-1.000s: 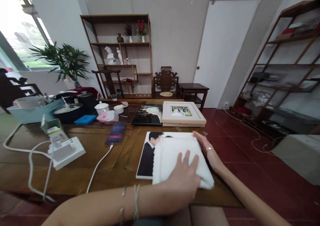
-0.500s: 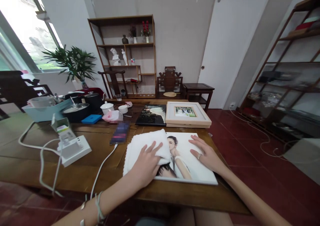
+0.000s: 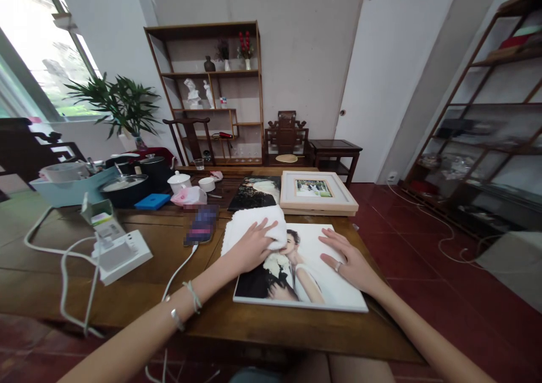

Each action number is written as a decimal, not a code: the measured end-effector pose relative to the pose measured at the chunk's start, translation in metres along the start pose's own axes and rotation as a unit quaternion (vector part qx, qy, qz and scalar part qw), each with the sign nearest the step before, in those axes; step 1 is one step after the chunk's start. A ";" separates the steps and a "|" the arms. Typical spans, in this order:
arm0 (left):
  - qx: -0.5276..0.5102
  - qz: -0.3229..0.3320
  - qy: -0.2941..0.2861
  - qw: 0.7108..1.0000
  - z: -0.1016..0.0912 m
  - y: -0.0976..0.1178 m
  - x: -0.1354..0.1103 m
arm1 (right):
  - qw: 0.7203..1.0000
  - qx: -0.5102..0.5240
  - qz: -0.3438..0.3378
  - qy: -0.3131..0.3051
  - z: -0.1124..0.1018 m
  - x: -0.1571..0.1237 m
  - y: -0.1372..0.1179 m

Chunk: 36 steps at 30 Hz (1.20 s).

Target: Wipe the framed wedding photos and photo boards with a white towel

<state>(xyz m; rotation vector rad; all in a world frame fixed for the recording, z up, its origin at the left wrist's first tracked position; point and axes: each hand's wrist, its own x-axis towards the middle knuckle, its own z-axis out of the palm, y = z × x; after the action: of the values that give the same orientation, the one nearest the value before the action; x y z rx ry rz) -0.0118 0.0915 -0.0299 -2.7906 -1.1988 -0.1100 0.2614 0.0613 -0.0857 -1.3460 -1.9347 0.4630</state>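
A white cloth [image 3: 243,229] lies over the upper left part of a photo panel [image 3: 305,284] that shows two people in a portrait. My left hand [image 3: 256,244] presses flat on top of the cloth, fingers stretched out and apart. Its thumb side is partly hidden. On the panel's right side rests my right hand [image 3: 345,259], fingers spread, a ring on one of them. The panel lies flat near the front edge of the wooden table [image 3: 262,329].
Behind the panel lie a dark picture panel [image 3: 249,194] and a light wooden picture frame [image 3: 315,208]. To the left are a phone [image 3: 201,225] on a white cable, a white power strip [image 3: 127,256], a blue box [image 3: 152,201], a lidded pot [image 3: 125,188] and a white cup [image 3: 207,185].
My left hand and the cloth have moved up and away across the panel, uncovering its lower left part. My right hand has stayed in place. The view has shifted slightly.
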 end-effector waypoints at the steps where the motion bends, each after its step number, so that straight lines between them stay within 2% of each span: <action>1: 0.004 0.010 -0.003 1.000 0.000 0.003 -0.005 | 1.000 -0.002 0.002 0.000 0.000 0.000 -0.001; 3: 0.011 0.039 -0.017 0.999 -0.004 0.018 -0.020 | 1.000 -0.005 0.008 0.002 0.001 0.000 -0.002; 6: 0.002 0.108 -0.032 0.994 -0.011 0.051 -0.051 | 1.000 -0.006 0.016 0.007 0.002 -0.001 -0.004; 9: -0.011 0.182 -0.007 0.983 -0.013 0.082 -0.078 | 1.000 -0.003 0.015 0.014 0.003 -0.001 -0.004; 11: -0.017 0.206 0.003 0.978 -0.013 0.090 -0.086 | 1.000 0.003 0.010 0.018 0.003 -0.002 -0.004; 14: -0.035 0.155 -0.017 0.987 -0.013 0.077 -0.076 | 1.000 0.009 0.001 0.012 0.002 -0.001 -0.003; 17: -0.051 0.054 -0.021 0.997 -0.013 0.042 -0.047 | 1.000 0.008 0.001 0.006 0.001 -0.001 -0.003; 19: -0.050 0.017 -0.004 0.999 -0.010 0.017 -0.026 | 1.000 0.007 0.003 0.008 0.000 -0.001 -0.003; 22: -0.031 -0.003 0.016 0.999 -0.006 -0.009 -0.005 | 1.000 0.005 0.003 0.011 0.000 -0.001 -0.003; 24: -0.016 -0.003 0.013 1.000 -0.007 -0.010 -0.003 | 1.000 0.003 0.004 0.013 0.001 -0.001 -0.003; 27: 0.014 0.001 -0.013 1.000 -0.012 0.011 -0.020 | 1.000 0.004 0.007 0.019 0.002 -0.001 -0.003; 31: 0.032 0.041 -0.065 0.997 -0.017 0.055 -0.064 | 1.000 0.006 0.007 0.023 0.003 -0.001 -0.003; 34: 0.016 0.101 -0.050 0.993 -0.013 0.079 -0.092 | 1.000 0.007 0.004 0.023 0.004 -0.001 -0.004; 36: 0.004 0.130 -0.026 0.991 -0.010 0.085 -0.099 | 1.000 0.007 0.003 0.025 0.004 -0.001 -0.003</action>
<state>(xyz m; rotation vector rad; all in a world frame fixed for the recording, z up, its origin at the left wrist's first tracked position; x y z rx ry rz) -0.0189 -0.0389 -0.0358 -2.9283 -0.8303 -0.0105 0.2566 0.0594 -0.0868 -1.3411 -1.8848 0.4418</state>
